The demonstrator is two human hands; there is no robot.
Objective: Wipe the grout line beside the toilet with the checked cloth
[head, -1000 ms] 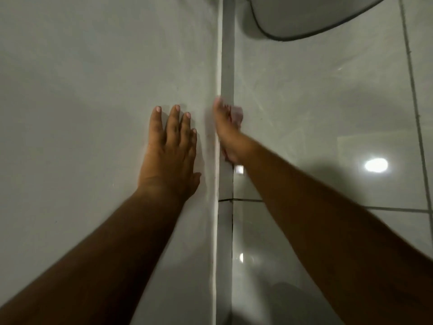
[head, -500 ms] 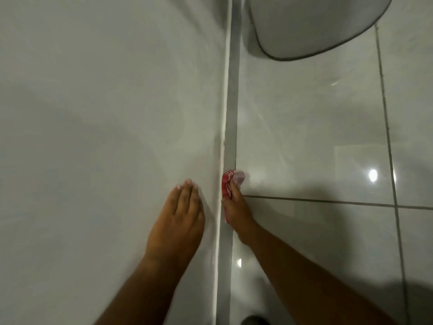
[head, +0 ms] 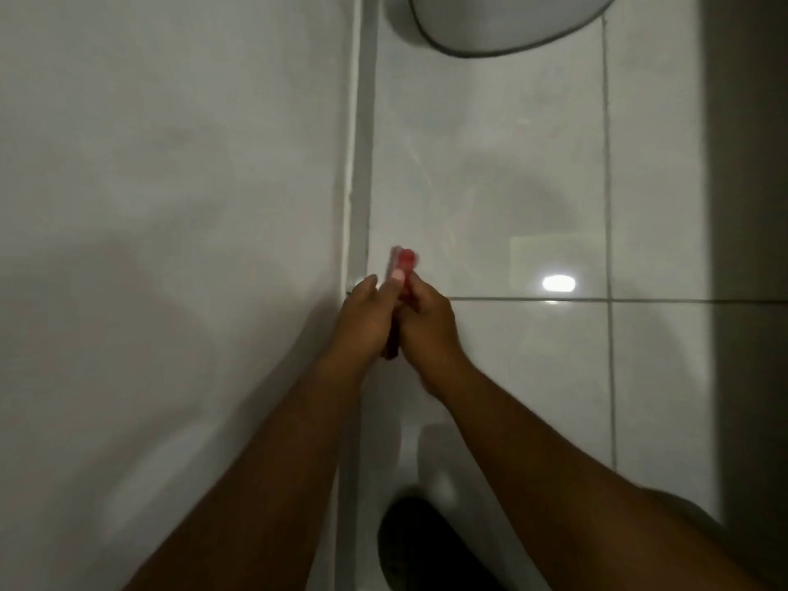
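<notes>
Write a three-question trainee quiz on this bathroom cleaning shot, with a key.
1. True or false: the cloth is pressed on the grout line.
2. Which hand touches the cloth? A left only, B right only, C both.
3. Fill in: the toilet sits at the ___ edge of the view.

Key: 1 false, it is pinched between the left hand and right hand, just right of the line. 2 C. 3 top.

Pale wall [head: 162, 206] meets glossy white floor tiles [head: 490, 164]; a lamp glare [head: 557, 284] on them
</notes>
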